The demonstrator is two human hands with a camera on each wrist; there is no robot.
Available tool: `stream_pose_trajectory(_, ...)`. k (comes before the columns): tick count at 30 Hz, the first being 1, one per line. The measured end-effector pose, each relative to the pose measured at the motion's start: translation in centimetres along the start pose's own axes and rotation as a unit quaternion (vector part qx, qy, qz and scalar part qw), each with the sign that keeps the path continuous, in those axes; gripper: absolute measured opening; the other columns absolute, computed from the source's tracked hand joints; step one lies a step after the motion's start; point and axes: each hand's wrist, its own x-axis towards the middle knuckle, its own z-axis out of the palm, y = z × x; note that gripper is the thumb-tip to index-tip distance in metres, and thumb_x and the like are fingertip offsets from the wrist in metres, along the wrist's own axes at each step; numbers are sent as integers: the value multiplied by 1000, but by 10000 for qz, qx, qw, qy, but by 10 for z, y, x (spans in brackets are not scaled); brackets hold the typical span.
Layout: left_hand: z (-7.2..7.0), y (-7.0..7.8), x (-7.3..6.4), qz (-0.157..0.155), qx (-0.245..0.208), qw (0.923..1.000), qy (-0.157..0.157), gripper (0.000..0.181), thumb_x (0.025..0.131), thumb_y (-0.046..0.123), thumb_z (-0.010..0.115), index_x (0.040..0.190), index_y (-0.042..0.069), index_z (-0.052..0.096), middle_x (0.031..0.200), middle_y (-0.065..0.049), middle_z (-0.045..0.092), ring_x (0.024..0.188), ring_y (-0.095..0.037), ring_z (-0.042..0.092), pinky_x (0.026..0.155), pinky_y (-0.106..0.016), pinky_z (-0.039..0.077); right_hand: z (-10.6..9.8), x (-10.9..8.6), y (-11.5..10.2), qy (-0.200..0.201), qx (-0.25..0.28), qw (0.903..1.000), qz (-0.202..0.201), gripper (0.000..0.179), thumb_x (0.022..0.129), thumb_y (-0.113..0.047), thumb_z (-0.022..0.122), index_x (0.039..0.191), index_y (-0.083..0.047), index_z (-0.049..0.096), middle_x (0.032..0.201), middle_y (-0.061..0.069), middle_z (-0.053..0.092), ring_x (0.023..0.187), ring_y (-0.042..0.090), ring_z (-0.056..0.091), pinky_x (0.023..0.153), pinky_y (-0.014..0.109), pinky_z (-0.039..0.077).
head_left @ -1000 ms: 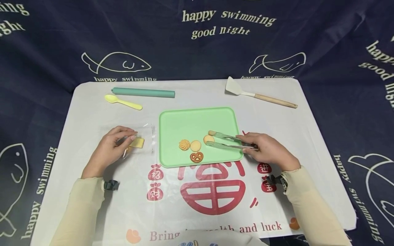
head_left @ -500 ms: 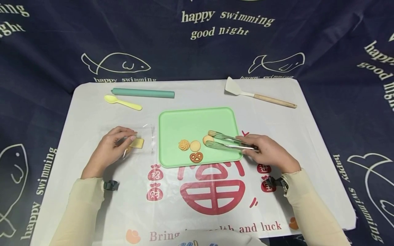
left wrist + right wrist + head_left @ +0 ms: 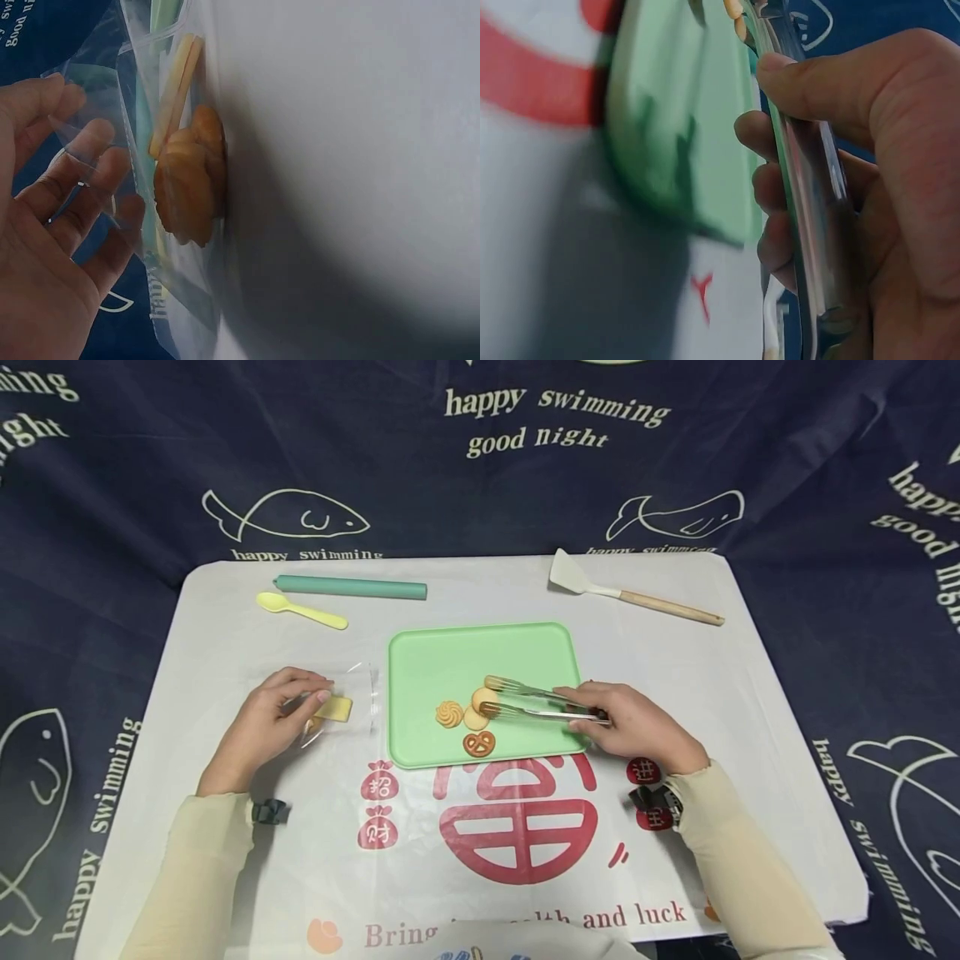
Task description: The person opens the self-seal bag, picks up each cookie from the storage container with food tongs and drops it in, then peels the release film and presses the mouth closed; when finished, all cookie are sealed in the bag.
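Observation:
My left hand (image 3: 273,718) holds the edge of a clear plastic bag (image 3: 362,681) on the left of the table, its fingers showing through the film in the left wrist view. Inside lie yellow wafer-like sticks (image 3: 177,94) and a scalloped golden cookie (image 3: 184,191). With my right hand (image 3: 637,727) I grip metal tongs (image 3: 536,713) over the green tray (image 3: 480,652). The tong tips flank a round cookie (image 3: 483,697), which overlaps a second round cookie (image 3: 474,719). Beside these lie a swirled cookie (image 3: 449,714) and a pretzel (image 3: 479,744).
At the back left lie a teal rod (image 3: 351,587) and a yellow spoon (image 3: 303,611). A white spatula (image 3: 637,597) with a wooden handle rests at the back right. A dark fish-patterned cloth (image 3: 480,493) hangs behind the table.
My right hand has moved left with the tongs, and the round cookie between their tips has come left over the other round cookie. My left hand and the bag have stayed put.

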Motion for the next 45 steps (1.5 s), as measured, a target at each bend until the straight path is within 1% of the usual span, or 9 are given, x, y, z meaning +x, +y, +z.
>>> stream_pose_trajectory(2, -1, 0, 0, 49, -45, 10000, 26, 26, 101, 25, 67, 115, 4, 75, 119, -4, 63, 120, -29, 56, 101, -52, 48, 3, 12, -6, -30, 60, 9998, -176, 53, 94, -21, 76, 145, -16, 58, 119, 1, 68, 91, 16, 58, 76, 37, 49)
stream_pose_trajectory(7, -2, 0, -1, 116, -85, 9999, 55, 26, 101, 24, 67, 115, 4, 75, 118, -5, 63, 119, -29, 57, 100, -51, 48, 17, 51, -27, -88, 87, 9982, -590, 53, 93, -21, 76, 144, -18, 60, 112, -6, 68, 83, 12, 56, 71, 33, 49)
stream_pose_trajectory(12, -2, 0, -2, 69, -71, 9999, 85, 26, 101, 24, 67, 116, 4, 75, 119, -5, 63, 119, -29, 57, 100, -52, 49, 32, 97, -53, -207, -60, 9949, -989, 50, 94, -22, 74, 142, -16, 62, 106, -7, 68, 81, 11, 56, 73, 31, 49)
stream_pose_trajectory(17, -2, 0, -3, 96, -86, 9999, 90, 25, 101, 22, 67, 117, 4, 75, 121, -5, 62, 121, -30, 56, 100, -54, 48, 48, 138, -75, -530, -278, 9910, -1197, 46, 96, -23, 69, 141, -13, 62, 113, -1, 70, 76, 10, 55, 75, 30, 49)
stream_pose_trajectory(22, 0, -2, -6, 197, -115, 9997, 88, 25, 101, 23, 67, 118, 6, 75, 123, -5, 60, 122, -30, 55, 99, -55, 49, 59, 163, -91, -915, -340, 9893, -1088, 48, 97, -24, 68, 143, -16, 59, 124, -1, 69, 79, 8, 55, 76, 27, 47)
stream_pose_trajectory(31, -2, -1, -9, 462, -92, 9987, 206, 23, 100, 20, 69, 118, 8, 75, 124, -5, 60, 122, -29, 54, 96, -59, 47, 67, 181, -112, -1180, -461, 9852, -1158, 50, 97, -25, 69, 145, -20, 58, 128, -4, 67, 90, 7, 58, 80, 26, 46)
stream_pose_trajectory(37, -4, -2, -9, 405, -20, 9989, 229, 24, 100, 21, 69, 118, 8, 75, 125, -4, 60, 121, -29, 55, 95, -59, 48, 67, 185, -118, -1278, -420, 9837, -1193, 51, 96, -24, 71, 145, -20, 58, 129, -2, 66, 97, 8, 60, 81, 28, 47)
stream_pose_trajectory(41, -4, -3, -8, 416, -58, 9988, 240, 23, 99, 19, 70, 117, 7, 75, 124, -4, 60, 121, -29, 55, 97, -60, 47, 63, 182, -117, -1302, -491, 9835, -1159, 53, 94, -24, 72, 145, -19, 58, 127, -2, 68, 99, 8, 61, 81, 26, 47)
stream_pose_trajectory(45, -3, -3, -9, 399, -76, 9988, 255, 21, 98, 17, 71, 116, 7, 76, 123, -5, 61, 121, -29, 55, 97, -60, 47, 55, 170, -107, -1182, -418, 9862, -1078, 54, 92, -24, 73, 144, -18, 59, 122, -2, 69, 95, 6, 61, 80, 25, 49)
